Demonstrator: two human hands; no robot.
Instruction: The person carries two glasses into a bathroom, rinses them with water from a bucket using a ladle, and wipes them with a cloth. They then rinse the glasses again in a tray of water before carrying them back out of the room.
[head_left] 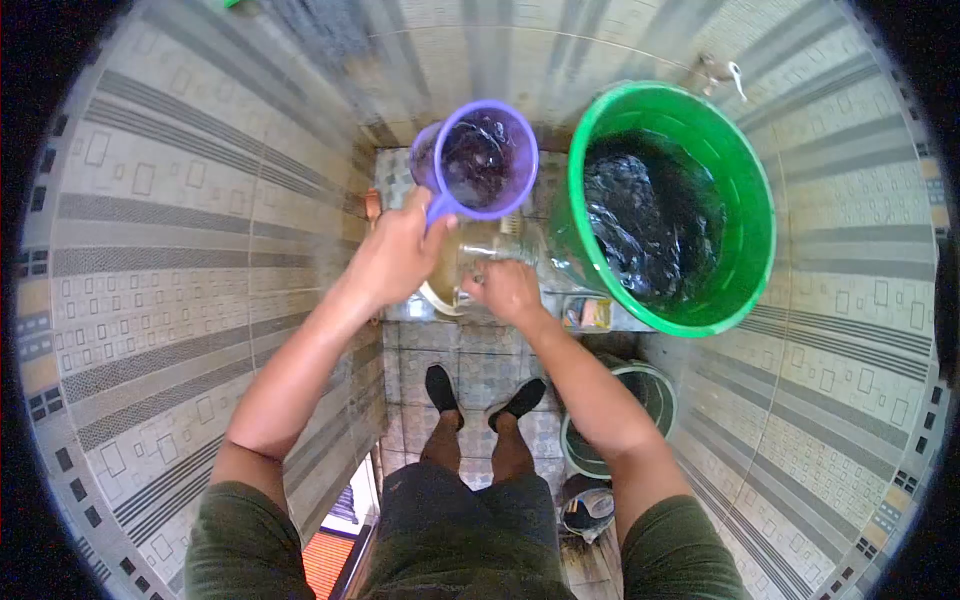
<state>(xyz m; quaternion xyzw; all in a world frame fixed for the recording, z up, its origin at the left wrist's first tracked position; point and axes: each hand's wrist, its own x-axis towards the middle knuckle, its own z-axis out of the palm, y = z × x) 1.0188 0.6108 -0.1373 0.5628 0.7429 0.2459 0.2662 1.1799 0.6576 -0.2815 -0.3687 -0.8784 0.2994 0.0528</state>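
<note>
My left hand (392, 250) is closed round the handle of a purple dipper (528, 165), which holds water. Just below and right of it, my right hand (508, 288) grips a clear glass mug (485, 243). Beneath both hands is a pale round bowl or basin (438, 298), mostly covered by them. A large green tub (757, 210) with dark-looking, rippling water stands to the right of the dipper.
A tap (718, 75) sticks out of the wall above the tub. Small packets (590, 313) lie on the tiled ledge (400, 305). A round bin (660, 395) stands on the floor at the right. Tiled walls rise close on both sides.
</note>
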